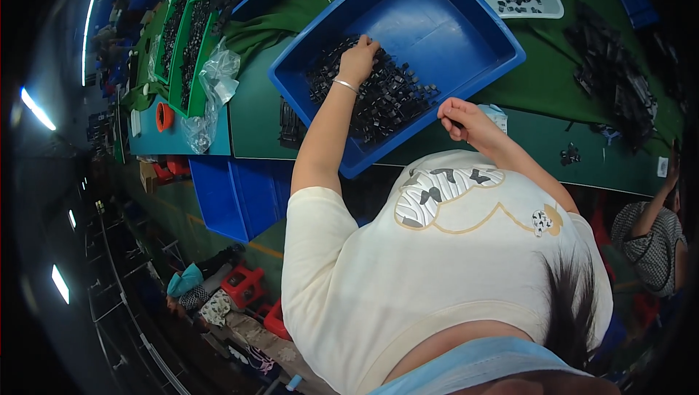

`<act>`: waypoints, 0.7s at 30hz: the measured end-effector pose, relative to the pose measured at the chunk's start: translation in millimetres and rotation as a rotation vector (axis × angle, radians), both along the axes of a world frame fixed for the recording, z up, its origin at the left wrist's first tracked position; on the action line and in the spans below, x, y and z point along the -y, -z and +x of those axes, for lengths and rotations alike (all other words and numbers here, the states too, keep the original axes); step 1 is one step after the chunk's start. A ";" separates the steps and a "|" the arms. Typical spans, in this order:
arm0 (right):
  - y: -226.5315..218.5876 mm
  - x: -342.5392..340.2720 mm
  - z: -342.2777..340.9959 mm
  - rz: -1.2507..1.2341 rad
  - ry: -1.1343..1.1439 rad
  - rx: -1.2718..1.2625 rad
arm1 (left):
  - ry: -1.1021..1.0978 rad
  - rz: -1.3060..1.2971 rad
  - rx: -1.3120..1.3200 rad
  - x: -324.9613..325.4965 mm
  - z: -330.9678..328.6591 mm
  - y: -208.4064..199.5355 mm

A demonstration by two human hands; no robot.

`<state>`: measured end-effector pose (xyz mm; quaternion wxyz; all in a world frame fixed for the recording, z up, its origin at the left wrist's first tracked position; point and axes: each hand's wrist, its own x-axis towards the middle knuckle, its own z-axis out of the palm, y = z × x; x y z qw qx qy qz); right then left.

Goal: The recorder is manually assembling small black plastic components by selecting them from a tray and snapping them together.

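A large blue plastic bin (445, 80) sits tilted across the bench before me, with a heap of small black plastic parts (389, 96) along its near left side. My left hand (357, 61), a bracelet at its wrist, reaches over the bin's left wall into the heap. Its fingers are bent together at the far edge of the parts, and what they pinch is hidden. Just outside the bin's near right wall, my right hand (470, 124) is held with curled fingers. Something small and dark shows between them, too small to name.
At the back right stands a white tray (550, 3) of black pieces. Green trays (196, 107) and a clear plastic bag (220, 71) lie left, near an orange tape roll (164, 116). Dark parts (615, 74) pile up at right. Another blue bin (233, 195) is below the bench.
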<state>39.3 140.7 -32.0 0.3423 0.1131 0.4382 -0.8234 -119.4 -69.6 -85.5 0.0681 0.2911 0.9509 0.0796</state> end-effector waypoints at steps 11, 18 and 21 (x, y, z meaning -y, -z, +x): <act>-3.7 12.7 -6.2 0.048 0.005 -0.060 | 0.021 -0.231 -0.076 8.8 4.7 -17.1; 8.9 0.5 0.6 0.070 -0.010 -0.074 | -0.134 0.111 -0.296 -7.0 19.6 -47.7; 1.0 12.7 -3.6 0.102 0.040 -0.117 | -0.313 0.307 -0.065 -16.6 53.6 -74.5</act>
